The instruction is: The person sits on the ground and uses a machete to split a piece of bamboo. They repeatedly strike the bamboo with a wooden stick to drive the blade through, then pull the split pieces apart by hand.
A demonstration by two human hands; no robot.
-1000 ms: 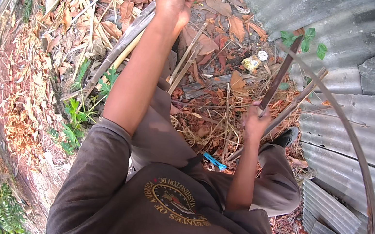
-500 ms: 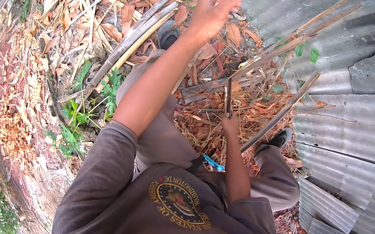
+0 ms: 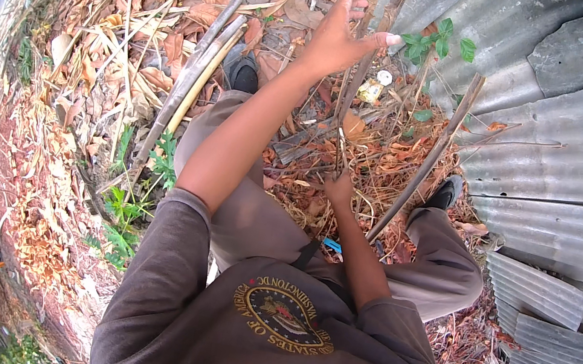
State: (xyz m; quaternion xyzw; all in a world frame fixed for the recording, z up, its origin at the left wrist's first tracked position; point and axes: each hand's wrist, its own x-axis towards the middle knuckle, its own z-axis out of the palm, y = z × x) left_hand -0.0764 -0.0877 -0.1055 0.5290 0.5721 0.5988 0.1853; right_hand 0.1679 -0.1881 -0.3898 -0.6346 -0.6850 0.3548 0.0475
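Note:
My left hand [image 3: 340, 45] is reached far forward, thumb and fingers spread, holding nothing. It is beside two upright wooden sticks [image 3: 380, 28], its thumb overlapping them in view; whether it touches them I cannot tell. Lower down, my right hand [image 3: 338, 188] is closed around the near end of a narrow, dark bladed tool [image 3: 340, 148]. The tool points away from me, and its far end overlaps the lower part of the sticks; contact there is unclear. Dry leaves and straw [image 3: 377, 173] cover the ground around the right hand.
Corrugated metal sheets [image 3: 549, 146] fill the right side. A slanted pole [image 3: 427, 165] stands between my right hand and right shoe [image 3: 445, 192]. Several poles [image 3: 193, 79] lie near my left shoe [image 3: 242, 71]. A green leafy plant [image 3: 439, 41] grows by the sheets. A small blue piece [image 3: 332, 245] lies near my lap.
The sticks have swung from slanting right to nearly upright. My left hand has opened wider and come closer to them. My right hand and its tool appear slightly further left.

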